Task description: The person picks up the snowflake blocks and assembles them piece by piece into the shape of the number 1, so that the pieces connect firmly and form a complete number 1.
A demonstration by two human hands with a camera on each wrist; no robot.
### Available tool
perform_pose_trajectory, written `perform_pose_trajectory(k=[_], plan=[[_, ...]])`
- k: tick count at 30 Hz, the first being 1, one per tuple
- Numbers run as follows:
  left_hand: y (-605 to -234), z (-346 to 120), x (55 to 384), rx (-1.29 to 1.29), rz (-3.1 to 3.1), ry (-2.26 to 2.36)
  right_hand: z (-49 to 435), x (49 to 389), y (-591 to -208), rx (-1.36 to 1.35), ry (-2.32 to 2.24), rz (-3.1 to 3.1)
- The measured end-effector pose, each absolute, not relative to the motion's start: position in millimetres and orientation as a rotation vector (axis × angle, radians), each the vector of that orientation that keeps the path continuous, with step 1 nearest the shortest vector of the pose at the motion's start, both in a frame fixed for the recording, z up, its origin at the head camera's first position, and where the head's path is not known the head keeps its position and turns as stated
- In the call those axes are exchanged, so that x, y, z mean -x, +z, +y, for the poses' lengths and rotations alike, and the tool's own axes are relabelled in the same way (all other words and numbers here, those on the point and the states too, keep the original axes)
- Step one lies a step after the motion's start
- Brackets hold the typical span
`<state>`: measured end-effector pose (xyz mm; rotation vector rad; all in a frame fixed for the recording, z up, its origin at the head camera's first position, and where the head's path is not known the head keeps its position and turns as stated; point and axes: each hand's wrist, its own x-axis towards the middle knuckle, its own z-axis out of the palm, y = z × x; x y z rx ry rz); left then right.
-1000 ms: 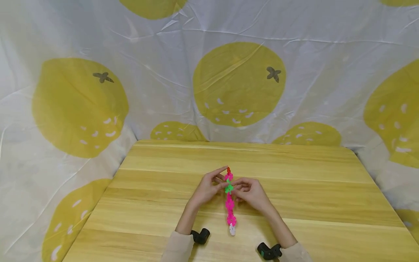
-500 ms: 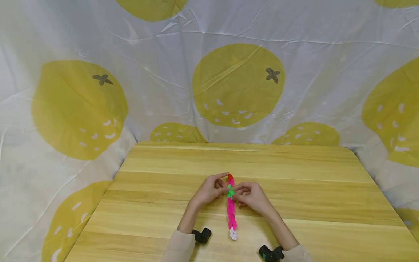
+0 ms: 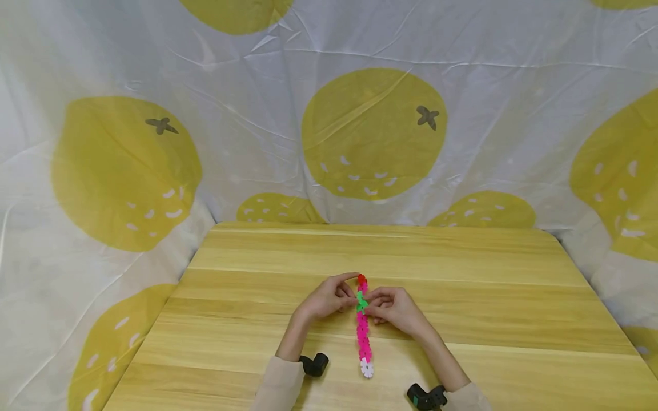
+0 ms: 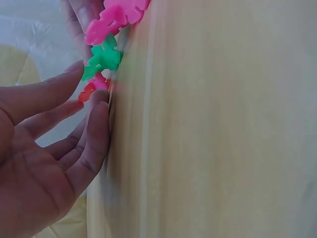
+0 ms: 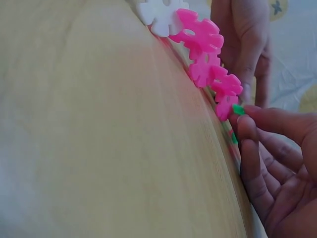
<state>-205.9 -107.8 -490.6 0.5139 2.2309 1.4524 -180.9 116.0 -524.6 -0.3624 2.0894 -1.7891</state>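
Observation:
A chain of interlocking plastic snowflake discs (image 3: 363,337) stretches away from me over the table. Its far end is a red disc (image 3: 362,279), followed by pink, green and several pink ones, with a white disc (image 3: 366,369) nearest me. My left hand (image 3: 325,298) holds the far part: its thumb is against a green disc (image 4: 105,55) and its index fingertip reaches the red end. From the other side, my right hand (image 3: 398,309) pinches a green piece (image 5: 238,109) between thumb and fingers, which hide most of it. The pink discs (image 5: 202,37) are uncovered in the right wrist view.
The wooden table (image 3: 247,342) spreads out around the hands. Behind and beside it hangs a pale cloth (image 3: 247,131) printed with large yellow fruit. Black devices sit at the left wrist (image 3: 315,365) and right wrist (image 3: 426,396).
Both hands and the chain have shifted slightly toward me since a second ago. The chain's white end has turned its face more to the camera. Over the last half second little has moved.

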Motion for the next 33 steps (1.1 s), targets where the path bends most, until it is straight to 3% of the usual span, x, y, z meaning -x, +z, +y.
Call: perform_pose_trajectory(k=[33], plan=[[-493.5, -110.9, 206.1, -0.483, 2.213, 1.444, 117.8, 181.6, -524.5, 0.358, -1.803, 2.057]])
